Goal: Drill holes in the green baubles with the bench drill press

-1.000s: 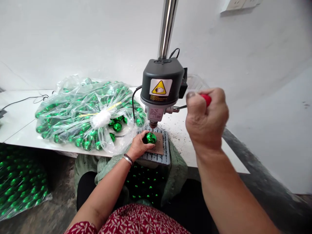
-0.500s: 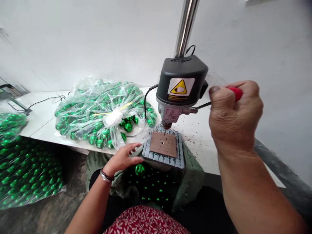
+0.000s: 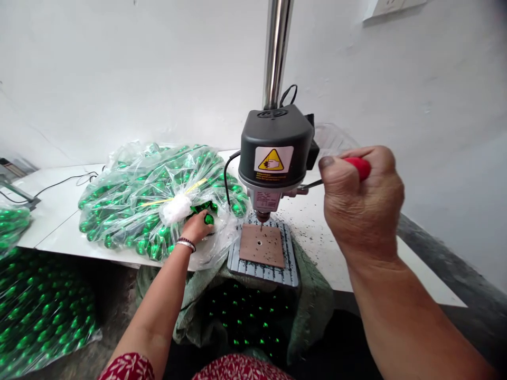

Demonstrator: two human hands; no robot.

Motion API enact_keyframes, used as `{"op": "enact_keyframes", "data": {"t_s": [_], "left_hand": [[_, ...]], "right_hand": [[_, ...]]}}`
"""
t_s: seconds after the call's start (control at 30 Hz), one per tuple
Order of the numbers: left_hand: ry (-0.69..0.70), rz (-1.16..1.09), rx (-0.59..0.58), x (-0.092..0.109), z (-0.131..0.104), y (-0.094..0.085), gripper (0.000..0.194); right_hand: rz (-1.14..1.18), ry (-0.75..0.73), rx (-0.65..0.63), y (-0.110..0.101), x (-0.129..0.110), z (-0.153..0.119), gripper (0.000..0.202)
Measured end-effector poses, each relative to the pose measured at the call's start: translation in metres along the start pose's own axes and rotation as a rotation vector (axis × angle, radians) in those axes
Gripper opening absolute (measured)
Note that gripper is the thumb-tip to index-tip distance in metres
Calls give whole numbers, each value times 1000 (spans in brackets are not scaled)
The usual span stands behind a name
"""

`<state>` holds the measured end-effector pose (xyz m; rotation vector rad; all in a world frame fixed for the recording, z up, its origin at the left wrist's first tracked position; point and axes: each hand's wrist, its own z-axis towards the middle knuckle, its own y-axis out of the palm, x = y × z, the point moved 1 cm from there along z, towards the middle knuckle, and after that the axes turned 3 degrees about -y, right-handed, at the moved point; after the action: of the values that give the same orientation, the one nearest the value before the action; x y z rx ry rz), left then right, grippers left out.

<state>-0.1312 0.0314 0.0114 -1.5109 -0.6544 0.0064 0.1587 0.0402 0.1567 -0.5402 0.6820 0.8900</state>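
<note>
My right hand (image 3: 362, 203) is wrapped around the red knob (image 3: 358, 168) on the feed lever of a small bench drill press (image 3: 275, 148). At the torn opening of a clear plastic bag (image 3: 130, 184), my left hand (image 3: 196, 227) has its fingers closed around a shiny green ball (image 3: 208, 219). More green balls show inside that bag. Below the drill bit (image 3: 261, 227), a brown square board (image 3: 251, 253) with a small hole lies on the ribbed grey base (image 3: 291, 272). Dark shavings are scattered over both.
Under the base hangs an open green woven sack (image 3: 311, 301) holding many green balls. Another clear bag of green balls (image 3: 43, 311) rests at the lower left. The white table (image 3: 55, 221) carries a black cord and backs onto a white wall.
My left hand has moved from beside the drill base to the bag and closed on a ball. The ball seen dropping below that hand is gone from there. My right hand stays on the knob.
</note>
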Motion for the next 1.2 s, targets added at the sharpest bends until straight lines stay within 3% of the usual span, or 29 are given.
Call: {"op": "enact_keyframes", "data": {"t_s": [0.07, 0.13, 0.23, 0.3, 0.37, 0.5, 0.57, 0.77, 0.97, 1.2], "left_hand": [[53, -288, -4, 3, -18, -5, 56], [49, -746, -77, 8, -40, -7, 61], [-1, -1332, -367, 21, -70, -2, 57], [-37, -1465, -529, 32, -83, 6, 51], [-51, -1426, -535, 42, -88, 15, 47], [65, -1103, -303, 59, -82, 28, 46], [88, -977, -260, 66, -77, 32, 47], [55, -884, -309, 83, -67, 46, 42], [11, -861, -293, 86, -59, 53, 43], [32, -873, -295, 87, -55, 57, 47]], "right_hand": [[10, -4, -6, 1, 0, -1, 36], [19, -15, 3, 2, 0, -3, 36], [18, -17, 28, 3, -1, -3, 30], [8, 0, 11, 3, -3, 1, 26], [-3, 24, -47, 4, -7, 8, 24], [-53, 71, -185, 8, -12, 30, 29], [-70, 83, -217, 11, -9, 40, 31], [71, -45, -220, 17, 3, 46, 32], [4, 35, -206, 14, -4, 43, 35], [61, 30, -228, 15, -4, 43, 34]]}}
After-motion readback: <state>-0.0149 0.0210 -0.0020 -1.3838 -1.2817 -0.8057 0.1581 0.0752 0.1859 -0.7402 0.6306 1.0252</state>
